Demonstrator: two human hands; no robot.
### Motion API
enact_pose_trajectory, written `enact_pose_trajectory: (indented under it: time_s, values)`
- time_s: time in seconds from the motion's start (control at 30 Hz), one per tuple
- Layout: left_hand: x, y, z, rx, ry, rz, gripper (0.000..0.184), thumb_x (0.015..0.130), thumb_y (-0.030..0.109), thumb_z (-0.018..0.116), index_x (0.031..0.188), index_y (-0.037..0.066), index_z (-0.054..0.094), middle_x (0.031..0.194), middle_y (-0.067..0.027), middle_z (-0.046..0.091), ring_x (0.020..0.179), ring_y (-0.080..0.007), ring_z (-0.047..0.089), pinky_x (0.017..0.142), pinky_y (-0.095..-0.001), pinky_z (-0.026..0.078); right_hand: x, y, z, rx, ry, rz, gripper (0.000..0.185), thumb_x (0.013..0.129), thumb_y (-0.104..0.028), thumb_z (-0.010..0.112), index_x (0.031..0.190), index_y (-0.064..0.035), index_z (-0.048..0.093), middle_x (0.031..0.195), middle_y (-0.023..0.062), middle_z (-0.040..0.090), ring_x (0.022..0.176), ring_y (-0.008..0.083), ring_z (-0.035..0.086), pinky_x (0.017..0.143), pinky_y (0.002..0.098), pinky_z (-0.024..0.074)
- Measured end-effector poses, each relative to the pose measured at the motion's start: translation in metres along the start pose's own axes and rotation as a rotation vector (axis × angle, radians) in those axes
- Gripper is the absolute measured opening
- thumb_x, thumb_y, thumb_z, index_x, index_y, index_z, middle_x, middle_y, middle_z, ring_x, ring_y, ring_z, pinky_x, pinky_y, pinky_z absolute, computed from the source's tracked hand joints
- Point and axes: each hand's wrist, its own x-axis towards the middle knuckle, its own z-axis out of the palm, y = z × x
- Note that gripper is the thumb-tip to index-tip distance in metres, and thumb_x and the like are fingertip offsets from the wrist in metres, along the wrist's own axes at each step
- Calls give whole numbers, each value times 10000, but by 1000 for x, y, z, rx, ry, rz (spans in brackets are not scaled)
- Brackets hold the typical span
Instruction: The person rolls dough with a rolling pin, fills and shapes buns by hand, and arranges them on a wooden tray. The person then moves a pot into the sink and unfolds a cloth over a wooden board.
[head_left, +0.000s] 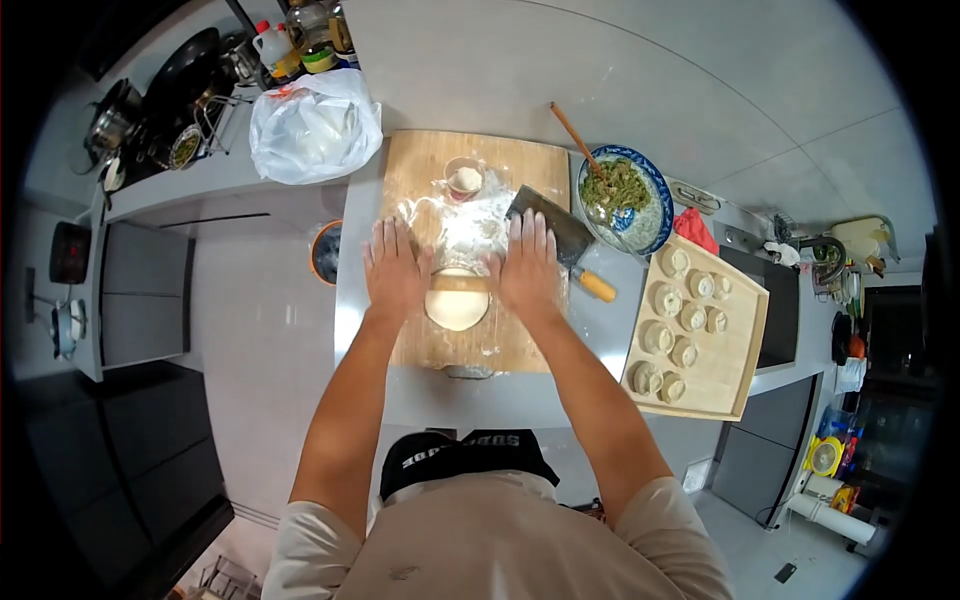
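My left hand lies flat, fingers stretched forward, over the left end of a wooden rolling pin. Over the pin's right end my right hand is flat in the same way. The pin rests across a round, flattened piece of dough. Beneath everything is a wooden cutting board, dusted with flour beyond the hands. A cleaver lies at the board's right side, close to my right fingers, its wooden handle pointing toward me. Farther back stands a small cup holding something pale.
A blue-and-white bowl of green filling, with a wooden utensil, stands back right. Several shaped dough pieces sit on a wooden tray at the right. A white plastic bag is back left, near bottles and pans. A red cloth lies beyond the tray.
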Motion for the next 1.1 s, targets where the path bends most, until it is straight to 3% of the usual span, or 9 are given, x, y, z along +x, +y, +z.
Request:
enact_pose_trajectory:
  time_s: [0.1,0.3,0.4,0.5,0.73,0.83,0.97,1.07,1.1]
  values:
    - [0,-1,4,2,29,-16,717,1057,432,482,1564,-69,393,1644,-241,374,1579,-420,235,1282,-574,145,4,5,8,19,61,8,825,998,-439,623,1586,69,345,1667,258,321,1583,418,219,1293,554,141]
    - [-106,1,-7,20,-117,-1,753,1045,416,531,1598,-55,334,1654,-242,358,1580,-424,231,1269,-611,146,-101,-15,-15,42,-289,-8,861,985,-462,634,1573,96,344,1652,287,332,1571,442,238,1288,560,160]
    - [-28,4,-5,12,33,-8,753,1047,418,529,1597,-58,335,1655,-242,359,1582,-410,235,1268,-602,162,-14,-5,13,-8,83,-56,868,986,-463,628,1568,111,335,1623,308,366,1567,443,246,1289,558,156]
    - [34,-1,4,-7,56,-122,755,1046,426,527,1595,-57,342,1657,-239,358,1583,-406,235,1271,-586,172,40,-9,18,-8,184,25,852,983,-434,633,1568,109,336,1642,294,338,1564,425,257,1288,544,171]
    - [-112,-3,-10,-79,-91,37,762,1052,457,498,1598,-50,338,1675,-245,319,1582,-440,215,1272,-587,155,-128,-21,-17,72,-203,-127,862,933,-449,689,1546,85,404,1618,283,394,1527,446,340,1252,595,236]
    - [-126,-5,-18,-62,-100,53,762,1050,464,500,1602,-37,339,1677,-249,313,1581,-454,207,1271,-590,151,-115,-20,-19,69,-159,-169,852,936,-462,686,1532,86,425,1597,284,426,1517,451,356,1248,601,240]
    - [-22,3,-14,-15,46,19,666,1044,396,542,1569,8,409,1634,-199,402,1569,-410,249,1245,-584,236,4,-4,22,-5,36,-79,781,1012,-479,577,1541,75,425,1640,244,396,1561,373,302,1283,526,193]
    - [7,10,-19,51,16,157,500,1006,289,606,1443,52,555,1523,-175,535,1480,-371,410,1178,-548,365,-2,3,15,53,-42,-80,785,1014,-490,579,1557,52,413,1650,212,390,1571,364,283,1278,533,207]
    - [8,12,-18,-89,-134,232,448,972,237,649,1377,53,602,1424,-191,592,1365,-387,500,1122,-519,421,-20,4,0,79,-108,-133,710,1002,-440,613,1522,22,471,1626,189,421,1558,361,302,1269,533,228]
